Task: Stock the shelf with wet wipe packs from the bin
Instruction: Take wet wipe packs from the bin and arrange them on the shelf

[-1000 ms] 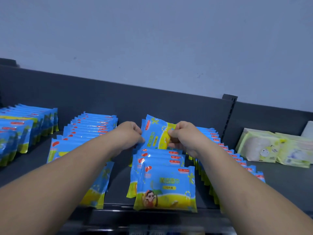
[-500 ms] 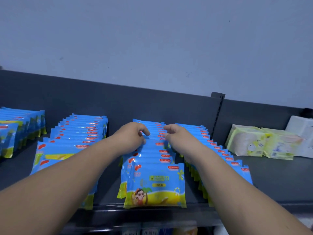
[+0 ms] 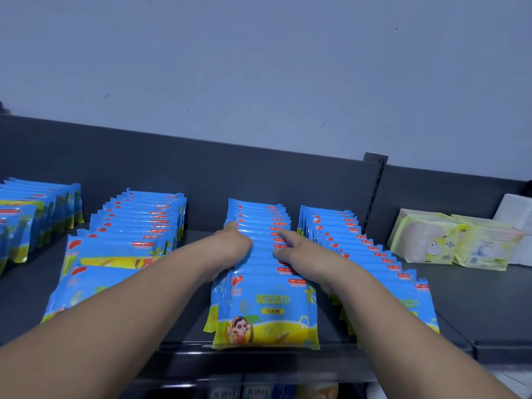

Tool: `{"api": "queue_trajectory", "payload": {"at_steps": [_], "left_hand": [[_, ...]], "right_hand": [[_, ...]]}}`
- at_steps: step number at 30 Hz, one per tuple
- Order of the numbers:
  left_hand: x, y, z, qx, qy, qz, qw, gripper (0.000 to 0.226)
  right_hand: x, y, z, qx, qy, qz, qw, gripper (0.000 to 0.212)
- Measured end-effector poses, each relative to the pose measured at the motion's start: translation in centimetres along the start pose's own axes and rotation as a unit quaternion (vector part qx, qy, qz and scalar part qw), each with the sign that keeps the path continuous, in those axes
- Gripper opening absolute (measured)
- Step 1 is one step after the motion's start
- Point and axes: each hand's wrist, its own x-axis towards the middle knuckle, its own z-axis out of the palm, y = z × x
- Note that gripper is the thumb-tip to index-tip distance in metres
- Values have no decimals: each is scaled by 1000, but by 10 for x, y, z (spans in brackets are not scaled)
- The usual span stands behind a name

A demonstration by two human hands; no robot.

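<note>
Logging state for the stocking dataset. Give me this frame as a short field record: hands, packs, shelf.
shelf: dark grey shelf with a low back panel
blue pack rows: four blue pack rows, packs standing front to back; the leftmost is cut by the frame edge
left hand: left hand rests on top of the third row, left side, holding no pack
right hand: right hand on the same row, right side, index finger extended
front pack: front pack upright at the shelf lip, face to camera
other stock: pale yellow packs at the right

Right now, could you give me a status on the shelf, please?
Left hand, right hand open, pressing middle row of wipe packs. No pack held. Neighbouring rows close either side.
</note>
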Motion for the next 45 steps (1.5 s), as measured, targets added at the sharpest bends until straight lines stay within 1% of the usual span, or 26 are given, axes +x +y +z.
{"api": "queue_trajectory", "payload": {"at_steps": [2,5,8,10,13,16,18,20,21,22,23,24,26,29,30,33,36,38,42,45], "left_hand": [[5,-2,-3,-2,13,0,1000,32],[13,0,-8,-23,23,4,999,34],[20,4,-9,-16,22,8,1000,35],[27,6,-8,0,16,2,1000,39],[31,8,-4,-5,-16,6,1000,30],[36,8,-9,-39,-31,16,999,25],[49,8,-16,-56,-5,30,998,29],[63,12,-22,-61,12,34,997,38],[69,15,-24,-51,15,32,998,47],[76,17,-26,-42,13,26,999,60],[84,18,-27,-35,12,19,999,72],[88,21,-27,-28,7,11,1000,78],[95,25,-26,-13,-10,0,1000,75],[101,27,-22,8,-23,2,1000,54],[103,27,-21,11,-19,5,1000,51],[103,24,-17,9,-30,9,999,61],[95,26,-19,9,-41,31,999,71],[89,30,-23,23,-32,64,997,71],[61,37,-32,104,-22,127,986,78],[24,41,-39,122,-41,147,981,77]], "right_hand": [[2,-1,-4,-3,18,-16,1000,18],[12,-6,-7,-54,49,-27,997,12],[31,-5,-9,-90,41,-13,995,35],[41,-3,-8,-87,26,3,996,41],[45,-4,-5,-46,10,1,999,28],[57,-3,-12,-34,40,-11,999,17],[67,-6,-19,-56,76,-14,995,23],[83,-10,-24,-92,89,-2,992,49],[90,-13,-25,-117,87,5,989,58],[96,-15,-26,-133,83,12,987,61],[104,-17,-28,-144,78,16,986,63],[110,-19,-29,-151,72,18,986,64],[121,-21,-27,-163,57,25,985,66],[134,-18,-21,-160,47,24,986,66],[137,-17,-20,-151,49,17,987,64],[138,-15,-18,-138,44,11,989,64],[132,-15,-20,-139,42,9,989,67],[126,-19,-23,-160,54,3,986,68],[95,-31,-28,-197,74,-42,977,64],[55,-35,-30,-196,60,-71,976,63]]}}
